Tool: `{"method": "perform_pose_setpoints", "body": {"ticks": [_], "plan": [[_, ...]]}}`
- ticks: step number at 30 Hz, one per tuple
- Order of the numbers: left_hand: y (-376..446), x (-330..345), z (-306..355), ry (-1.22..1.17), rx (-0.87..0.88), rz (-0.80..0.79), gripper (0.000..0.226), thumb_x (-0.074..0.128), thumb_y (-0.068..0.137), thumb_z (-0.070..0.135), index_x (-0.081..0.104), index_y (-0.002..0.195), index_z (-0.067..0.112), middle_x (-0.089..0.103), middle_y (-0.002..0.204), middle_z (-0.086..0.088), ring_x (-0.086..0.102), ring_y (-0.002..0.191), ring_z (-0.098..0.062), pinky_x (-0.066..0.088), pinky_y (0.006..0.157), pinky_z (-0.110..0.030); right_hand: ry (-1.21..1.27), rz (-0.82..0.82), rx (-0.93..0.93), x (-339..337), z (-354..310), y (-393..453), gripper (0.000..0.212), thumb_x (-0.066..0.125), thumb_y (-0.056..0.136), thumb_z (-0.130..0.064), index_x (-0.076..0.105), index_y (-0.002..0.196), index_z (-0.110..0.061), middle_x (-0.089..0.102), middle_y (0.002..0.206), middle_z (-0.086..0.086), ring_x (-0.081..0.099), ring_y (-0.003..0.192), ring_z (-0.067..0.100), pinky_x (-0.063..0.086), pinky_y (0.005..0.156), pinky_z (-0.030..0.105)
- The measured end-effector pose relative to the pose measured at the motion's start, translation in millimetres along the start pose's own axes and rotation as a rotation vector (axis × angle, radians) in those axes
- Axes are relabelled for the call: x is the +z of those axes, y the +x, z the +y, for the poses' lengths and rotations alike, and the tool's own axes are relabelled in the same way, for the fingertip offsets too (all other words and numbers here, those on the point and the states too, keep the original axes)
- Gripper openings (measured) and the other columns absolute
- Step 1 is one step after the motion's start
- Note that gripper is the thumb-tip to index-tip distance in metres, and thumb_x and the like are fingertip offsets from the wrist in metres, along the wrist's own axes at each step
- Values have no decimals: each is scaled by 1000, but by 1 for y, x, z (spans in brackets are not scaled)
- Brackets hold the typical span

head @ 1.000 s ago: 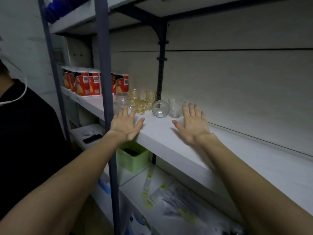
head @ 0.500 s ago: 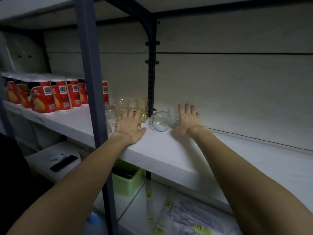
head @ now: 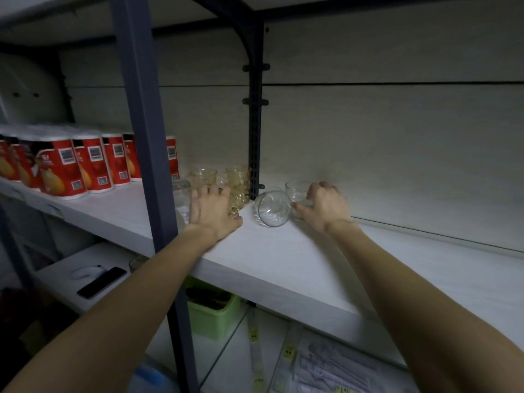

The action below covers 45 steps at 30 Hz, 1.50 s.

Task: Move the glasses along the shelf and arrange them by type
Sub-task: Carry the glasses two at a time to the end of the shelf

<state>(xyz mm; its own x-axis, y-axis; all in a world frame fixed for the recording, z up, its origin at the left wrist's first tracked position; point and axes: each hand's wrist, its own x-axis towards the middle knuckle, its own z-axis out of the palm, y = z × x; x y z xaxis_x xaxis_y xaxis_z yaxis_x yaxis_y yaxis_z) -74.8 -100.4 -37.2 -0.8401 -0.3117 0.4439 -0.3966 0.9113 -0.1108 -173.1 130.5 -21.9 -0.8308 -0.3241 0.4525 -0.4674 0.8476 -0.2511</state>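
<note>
On the white shelf: two hands, right hand curled round upright clear glass at far right, tipped clear glass just left, mouth nearward; left hand spread flat before some three amber glasses.

Both hands among shelf glasses

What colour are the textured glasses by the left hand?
Pale amber-yellow; the textured glasses show best in the head view, beside the left hand.
</note>
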Motion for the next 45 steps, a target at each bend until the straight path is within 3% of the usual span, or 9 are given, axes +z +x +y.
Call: {"method": "perform_pose_setpoints", "body": {"ticks": [8,12,17,21,24,29,34,38,45], "plan": [[-5,-2,0,-179,0,24,97,61,75,79,44,147,16,50,145,-16,59,119,-36,54,89,-43,127,-63,173,-11,-7,8,102,74,77,-56,27,152,-5,43,144,18,45,133,39,43,105,42],[-6,-7,3,-166,43,-1,97,66,75,76,40,148,16,56,136,-15,61,114,-35,55,85,-43,162,-107,175,-10,-10,15,90,74,78,-63,42,141,-7,46,142,16,47,132,37,44,105,42],[-10,-5,3,-284,2,15,70,77,81,33,42,137,11,60,119,-11,62,94,-30,58,79,-43,184,-97,182,-7,-9,11,83,76,80,-55,45,138,-4,47,138,17,57,123,38,47,98,39],[-14,-6,7,-440,-124,19,66,78,80,28,45,135,10,59,105,-6,61,87,-29,55,70,-39,199,-135,213,-17,1,5,73,76,80,-54,53,129,-4,46,135,15,61,110,36,48,89,33],[-15,-10,10,-540,-194,68,68,80,81,29,48,138,14,62,113,-3,63,96,-29,49,71,-35,257,-121,242,-26,12,-4,80,81,76,-52,52,134,-3,46,136,15,59,116,36,50,97,35],[-22,-16,15,-756,-258,180,84,87,78,33,44,147,13,49,152,-6,50,137,-32,44,110,-50,425,39,286,-35,29,-37,93,89,70,-45,46,140,-1,52,139,15,57,123,32,47,100,34],[-45,-30,26,-971,-236,391,58,85,78,18,54,128,19,58,133,-1,56,123,-25,43,103,-40,527,253,292,-55,34,-84,101,89,68,-48,41,147,-7,58,132,4,61,113,23,51,97,41],[-67,-53,39,-1134,-161,545,59,85,73,16,57,125,22,60,127,3,56,117,-18,43,98,-34,627,418,283,-75,34,-125,97,88,70,-47,41,148,-13,57,127,-3,60,105,16,53,92,37],[-120,-101,99,-1279,211,512,60,87,75,32,57,127,26,62,121,9,60,109,-15,52,94,-42,710,646,346,-116,52,-199,92,87,73,-48,44,148,-18,59,123,-11,61,99,1,55,92,34]]}}
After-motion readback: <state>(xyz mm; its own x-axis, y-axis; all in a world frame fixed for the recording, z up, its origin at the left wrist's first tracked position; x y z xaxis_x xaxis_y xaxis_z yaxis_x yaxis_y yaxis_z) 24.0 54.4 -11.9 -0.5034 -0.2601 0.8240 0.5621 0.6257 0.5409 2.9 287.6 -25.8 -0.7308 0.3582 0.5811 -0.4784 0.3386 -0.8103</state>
